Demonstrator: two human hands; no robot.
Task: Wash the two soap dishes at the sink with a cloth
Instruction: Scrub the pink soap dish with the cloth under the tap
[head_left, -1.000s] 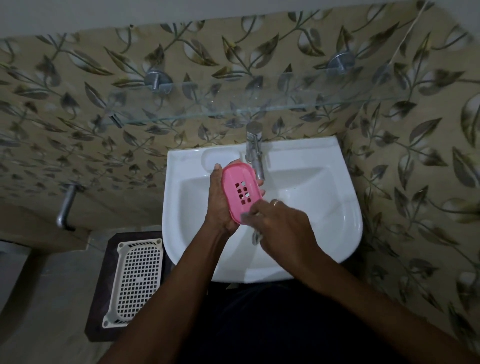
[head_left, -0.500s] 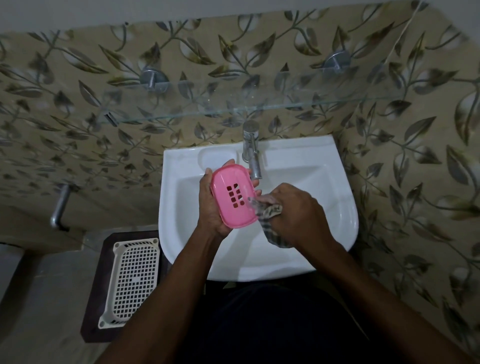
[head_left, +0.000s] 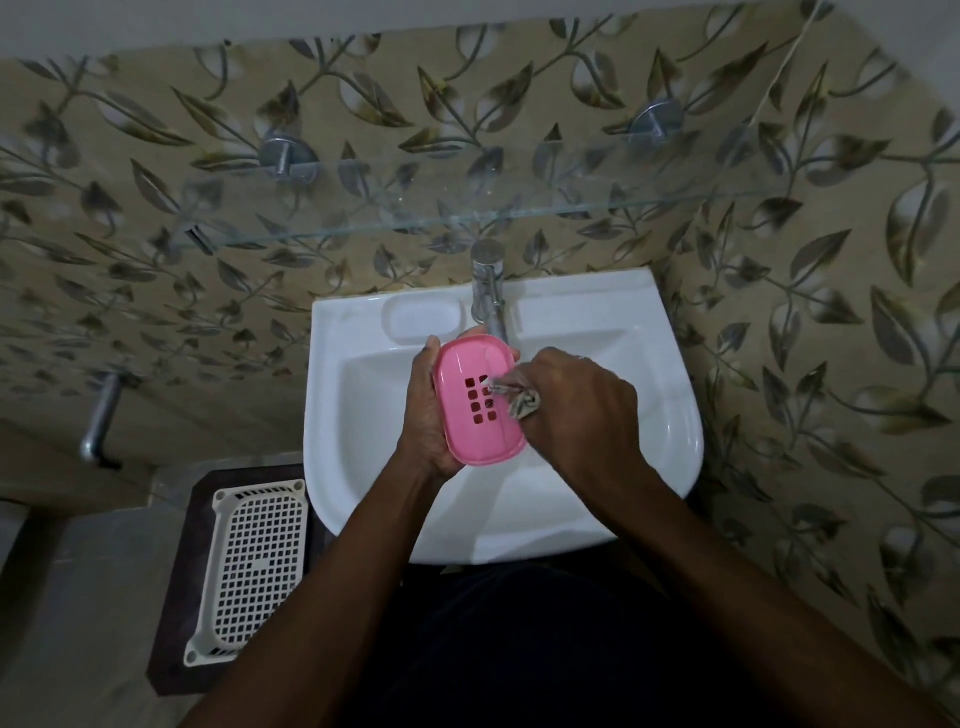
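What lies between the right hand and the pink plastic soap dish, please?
In the head view, a bunched grey cloth: the right hand grips it, and its tip touches the slotted face of the pink plastic soap dish.

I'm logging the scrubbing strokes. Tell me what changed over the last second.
The right hand, gripping the cloth, slid from the lower end of the pink soap dish to its right side; the cloth's tip now touches the slots in the dish's middle. Unchanged: the left hand holds the dish over the sink; the white slotted tray lies left of it.
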